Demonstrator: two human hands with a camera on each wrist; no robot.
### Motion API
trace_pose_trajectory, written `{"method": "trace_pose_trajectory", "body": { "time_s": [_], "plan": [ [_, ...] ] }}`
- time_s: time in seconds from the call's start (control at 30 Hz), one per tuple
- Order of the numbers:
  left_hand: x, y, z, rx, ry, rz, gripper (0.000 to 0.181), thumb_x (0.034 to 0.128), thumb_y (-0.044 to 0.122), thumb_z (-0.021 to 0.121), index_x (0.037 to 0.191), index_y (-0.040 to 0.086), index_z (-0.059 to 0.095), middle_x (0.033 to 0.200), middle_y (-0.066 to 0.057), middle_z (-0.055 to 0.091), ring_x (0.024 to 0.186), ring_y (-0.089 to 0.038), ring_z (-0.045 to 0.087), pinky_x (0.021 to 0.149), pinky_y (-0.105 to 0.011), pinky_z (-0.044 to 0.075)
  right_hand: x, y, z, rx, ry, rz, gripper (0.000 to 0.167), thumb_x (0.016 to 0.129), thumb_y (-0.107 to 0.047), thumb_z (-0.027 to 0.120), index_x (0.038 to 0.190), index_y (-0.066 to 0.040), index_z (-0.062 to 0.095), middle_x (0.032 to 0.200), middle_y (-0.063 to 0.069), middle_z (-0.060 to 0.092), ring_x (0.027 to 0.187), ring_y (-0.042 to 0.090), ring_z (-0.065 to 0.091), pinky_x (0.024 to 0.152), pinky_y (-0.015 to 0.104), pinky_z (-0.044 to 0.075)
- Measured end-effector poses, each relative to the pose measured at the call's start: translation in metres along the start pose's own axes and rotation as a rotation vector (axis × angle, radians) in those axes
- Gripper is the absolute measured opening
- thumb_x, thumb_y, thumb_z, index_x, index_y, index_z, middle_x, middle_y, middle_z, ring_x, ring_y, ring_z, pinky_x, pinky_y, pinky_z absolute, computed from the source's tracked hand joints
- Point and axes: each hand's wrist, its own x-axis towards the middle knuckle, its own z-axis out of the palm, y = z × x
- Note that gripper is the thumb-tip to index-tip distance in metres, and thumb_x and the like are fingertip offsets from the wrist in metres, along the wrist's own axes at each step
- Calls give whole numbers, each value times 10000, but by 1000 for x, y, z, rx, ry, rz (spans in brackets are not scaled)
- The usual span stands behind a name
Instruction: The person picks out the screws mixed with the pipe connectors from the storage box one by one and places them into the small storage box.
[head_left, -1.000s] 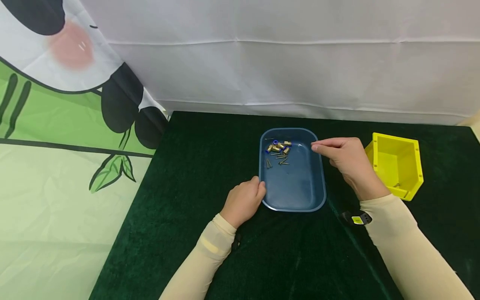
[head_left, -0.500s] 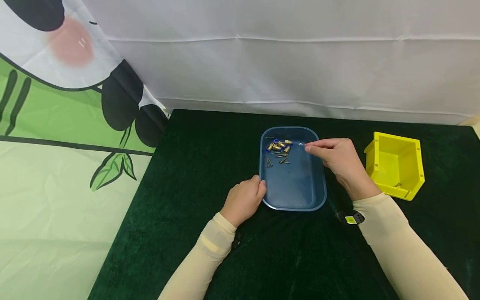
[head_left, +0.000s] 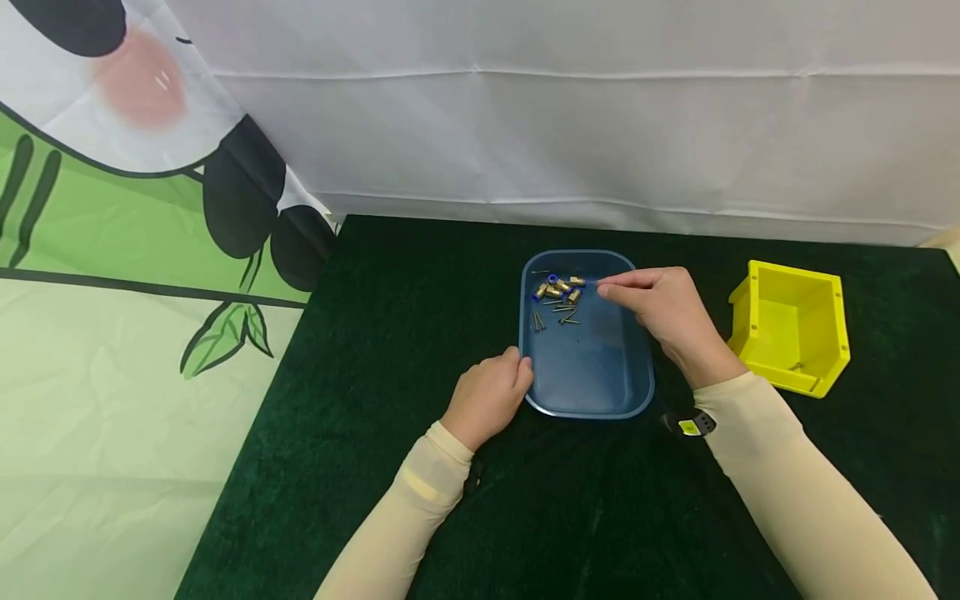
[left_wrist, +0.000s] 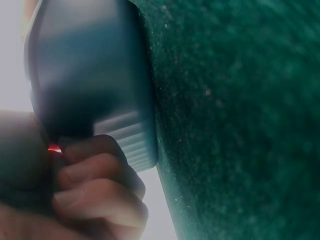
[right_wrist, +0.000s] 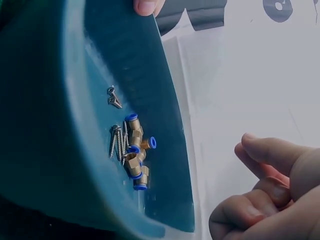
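A blue rectangular tray [head_left: 588, 375] lies on the dark green cloth. Its left rim is gripped by my left hand [head_left: 487, 397], with the thumb on the rim; curled fingers [left_wrist: 95, 200] show against its outer wall in the left wrist view. Brass push-in fittings [head_left: 553, 292] with blue collars lie at the far left inside, next to several screws [right_wrist: 117, 142]. Over the tray's far right side hovers my right hand [head_left: 671, 321], thumb and index finger close together near the fittings, its other fingers bent. No object is visible between these fingertips.
A yellow bin [head_left: 798, 333] stands to the right of the tray, with a small metal piece on its floor. Behind the table [head_left: 360, 333] hangs a white sheet [head_left: 562, 150], and a printed cloth [head_left: 112, 375] is at the left.
My right hand has moved left, from the tray's right rim by the yellow bin to a spot over the tray near the fittings. The left hand keeps its grip.
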Motion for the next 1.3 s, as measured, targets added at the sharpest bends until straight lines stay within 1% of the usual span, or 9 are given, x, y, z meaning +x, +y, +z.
{"method": "trace_pose_trajectory", "body": {
  "time_s": [0.13,0.23,0.3,0.53,0.7,0.9,1.03,1.23,1.3],
  "plan": [
    [0,-1,0,-4,1,-4,345,1071,316,338,811,182,521,661,27,501,507,-116,493,456,-274,385,3,-3,4,-3,-14,-19,330,915,-374,716,1096,-102,763,1057,59,668,869,230,495,730,340,415],
    [0,-2,1,-4,-2,-5,352,1070,326,328,814,181,522,663,27,501,509,-116,494,456,-274,388,4,-4,7,9,-29,-30,312,925,-340,711,1093,-81,761,1151,60,680,1072,238,489,903,405,405],
    [1,-2,1,-6,-2,-3,346,1070,320,334,816,181,523,662,27,501,508,-116,494,455,-275,389,4,-4,9,18,-35,-34,313,926,-328,711,1091,-67,760,1150,80,686,1097,254,495,941,432,394],
    [1,-2,2,-24,-4,5,322,1072,295,360,819,182,525,659,29,508,504,-115,499,454,-276,398,6,-5,14,8,-47,-20,258,921,-299,723,1049,-82,775,1146,81,695,1109,253,490,911,435,367],
    [1,-2,1,-30,-7,17,324,1074,296,356,821,182,524,658,29,507,503,-109,500,453,-272,396,6,-4,15,3,-60,-17,274,923,-313,718,1056,-79,772,1157,86,686,1128,261,477,938,457,356],
    [2,-2,0,-27,-5,21,343,1073,324,337,823,180,521,656,28,506,504,-106,501,452,-271,393,8,-4,17,-16,-65,0,273,928,-303,713,1041,-62,772,1140,95,701,1137,257,457,910,444,338],
    [2,-2,1,-20,-2,13,343,1073,327,336,825,180,522,657,28,509,504,-108,502,453,-270,395,10,-6,21,-59,-72,-4,271,933,-297,707,1051,-61,770,1146,88,680,1142,261,452,913,454,344],
    [0,-2,1,-26,-9,4,334,1073,314,345,829,174,526,654,26,509,499,-107,499,451,-268,397,15,-11,27,-172,-90,4,243,941,-281,698,1061,-84,773,1168,88,657,1109,271,482,915,473,391],
    [0,-2,1,-27,-8,4,333,1073,312,347,827,175,527,653,27,509,498,-107,499,450,-267,396,15,-13,27,-182,-95,8,249,942,-282,696,1068,-80,771,1173,97,656,1110,280,479,917,485,389]
  ]
}}
